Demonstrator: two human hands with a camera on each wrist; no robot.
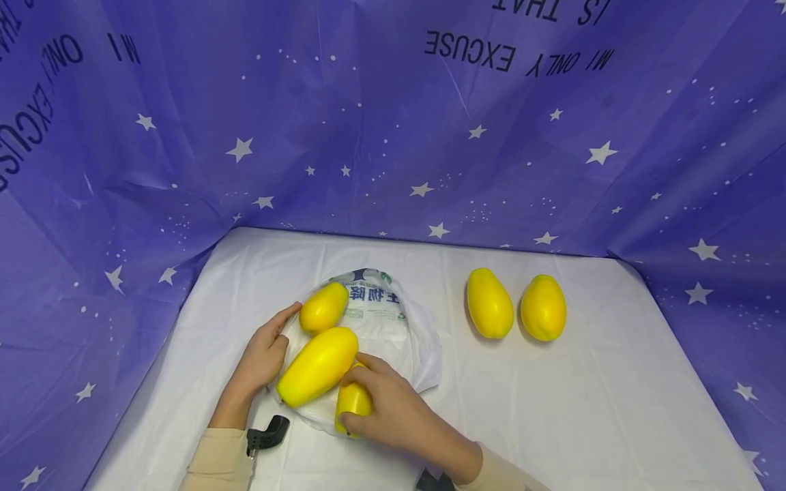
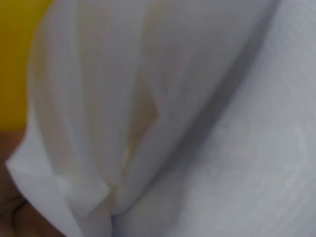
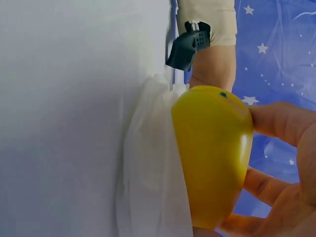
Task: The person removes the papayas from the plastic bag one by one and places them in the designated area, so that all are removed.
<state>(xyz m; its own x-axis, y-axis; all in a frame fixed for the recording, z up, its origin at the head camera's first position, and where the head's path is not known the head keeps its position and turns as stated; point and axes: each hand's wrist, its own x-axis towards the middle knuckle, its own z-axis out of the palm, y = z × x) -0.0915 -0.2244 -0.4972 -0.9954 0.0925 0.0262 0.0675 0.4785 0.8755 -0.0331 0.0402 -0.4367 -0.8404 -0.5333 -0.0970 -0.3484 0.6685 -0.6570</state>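
Observation:
A white plastic bag [image 1: 424,341] with printed lettering lies spread open on the table. My left hand [image 1: 264,354] grips its left rim; the fingers beyond the rim are partly hidden, and bag folds [image 2: 89,98] fill most of the left wrist view. Inside the bag, a yellow papaya [image 1: 324,308] lies at the back left, and a longer papaya [image 1: 318,367] lies slanted in front of it. With thumb and fingers around it, my right hand [image 1: 396,409] holds another papaya [image 3: 215,153] at the bag's front edge.
Two more papayas, a left one [image 1: 490,303] and a right one [image 1: 543,308], lie side by side on the white tablecloth [image 1: 583,409] to the right of the bag. A purple starry curtain [image 1: 393,136] surrounds the table at the back and sides.

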